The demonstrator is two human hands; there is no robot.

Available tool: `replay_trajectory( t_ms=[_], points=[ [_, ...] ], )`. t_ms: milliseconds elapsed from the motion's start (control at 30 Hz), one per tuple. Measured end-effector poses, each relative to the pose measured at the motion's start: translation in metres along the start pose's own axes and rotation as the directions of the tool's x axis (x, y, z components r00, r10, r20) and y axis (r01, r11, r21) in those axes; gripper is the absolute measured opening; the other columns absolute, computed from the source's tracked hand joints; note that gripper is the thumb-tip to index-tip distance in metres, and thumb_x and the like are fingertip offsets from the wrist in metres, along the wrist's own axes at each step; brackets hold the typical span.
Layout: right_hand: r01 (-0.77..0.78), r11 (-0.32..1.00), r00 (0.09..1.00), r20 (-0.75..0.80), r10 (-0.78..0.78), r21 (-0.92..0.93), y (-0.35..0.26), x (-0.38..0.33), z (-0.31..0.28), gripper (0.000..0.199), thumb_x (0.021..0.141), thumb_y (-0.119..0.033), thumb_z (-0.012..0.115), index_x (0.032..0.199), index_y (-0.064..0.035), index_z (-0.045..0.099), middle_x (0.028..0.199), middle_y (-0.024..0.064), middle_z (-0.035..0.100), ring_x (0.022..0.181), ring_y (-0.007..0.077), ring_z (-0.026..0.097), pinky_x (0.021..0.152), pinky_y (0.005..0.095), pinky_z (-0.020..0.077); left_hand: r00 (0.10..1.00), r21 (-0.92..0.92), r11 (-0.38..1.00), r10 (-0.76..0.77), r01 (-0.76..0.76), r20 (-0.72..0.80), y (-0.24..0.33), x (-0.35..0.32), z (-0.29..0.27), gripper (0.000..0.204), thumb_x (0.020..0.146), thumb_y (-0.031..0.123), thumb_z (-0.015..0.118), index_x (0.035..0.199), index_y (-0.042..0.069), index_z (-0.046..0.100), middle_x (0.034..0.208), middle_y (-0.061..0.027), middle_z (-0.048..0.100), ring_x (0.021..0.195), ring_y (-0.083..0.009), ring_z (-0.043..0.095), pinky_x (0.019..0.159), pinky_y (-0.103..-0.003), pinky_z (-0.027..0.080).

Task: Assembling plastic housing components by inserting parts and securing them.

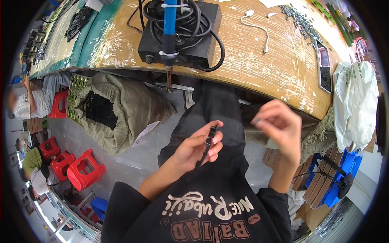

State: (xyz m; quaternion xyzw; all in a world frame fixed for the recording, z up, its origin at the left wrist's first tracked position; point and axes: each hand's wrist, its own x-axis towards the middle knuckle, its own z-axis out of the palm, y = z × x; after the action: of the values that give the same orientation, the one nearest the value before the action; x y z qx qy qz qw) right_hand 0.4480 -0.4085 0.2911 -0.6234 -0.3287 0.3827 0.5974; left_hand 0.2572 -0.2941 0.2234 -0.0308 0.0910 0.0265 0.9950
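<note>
My left hand [187, 153] holds a narrow, slightly curved black plastic piece [206, 149] above my lap, with its fingers and thumb closed round it. To the right of it and apart from it, my right hand [283, 127] is raised in front of the table edge, blurred by motion. Its thumb and fingertips are pinched together on a tiny dark item [256, 121], too small to name. Ahead of my hands, a blue-handled soldering iron [169, 24] points tip-down past the table's front edge, before a black box [212, 24] with coiled black cable.
On the wooden table [251, 52] lie a white cable [262, 30], a heap of small grey parts [300, 20] and a phone [323, 67]. A large sack [133, 109] of black pieces stands at left, near red stools [86, 169]. A white bag [354, 105] hangs at right. Other people sit far left.
</note>
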Motion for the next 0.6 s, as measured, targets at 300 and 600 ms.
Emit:
replay_trajectory(
  t_ms=[300, 600],
  points=[
    [0.215, 0.964, 0.973, 0.118, -0.198, -0.155, 0.001, 0.001, 0.039, 0.017, 0.066, 0.010, 0.062, 0.080, -0.0001, 0.060, 0.075, 0.0096, 0.060, 0.072, 0.0203, 0.060, 0.064, 0.0274, 0.0466, 0.974, -0.313, 0.924, -0.192, 0.220, 0.116, -0.005, 0.002, 0.004, 0.044, 0.084, 0.006, 0.042, 0.126, 0.005, 0.029, 0.087, -0.0095, 0.043, 0.061, -0.0167, 0.046, 0.037, -0.023, 0.044],
    [0.037, 0.991, 0.998, 0.045, -0.043, 0.132, 0.009, -0.008, 0.031, 0.014, 0.069, 0.013, 0.059, 0.081, 0.0058, 0.058, 0.083, 0.0132, 0.057, 0.077, 0.0173, 0.057, 0.069, 0.0259, 0.0473, 0.943, 0.575, 0.754, 0.310, -0.319, 0.119, 0.014, -0.007, 0.012, 0.026, 0.074, 0.011, 0.041, 0.095, -0.002, 0.049, 0.068, -0.0063, 0.046, 0.067, -0.0144, 0.045, 0.069, -0.028, 0.037]
  ],
)
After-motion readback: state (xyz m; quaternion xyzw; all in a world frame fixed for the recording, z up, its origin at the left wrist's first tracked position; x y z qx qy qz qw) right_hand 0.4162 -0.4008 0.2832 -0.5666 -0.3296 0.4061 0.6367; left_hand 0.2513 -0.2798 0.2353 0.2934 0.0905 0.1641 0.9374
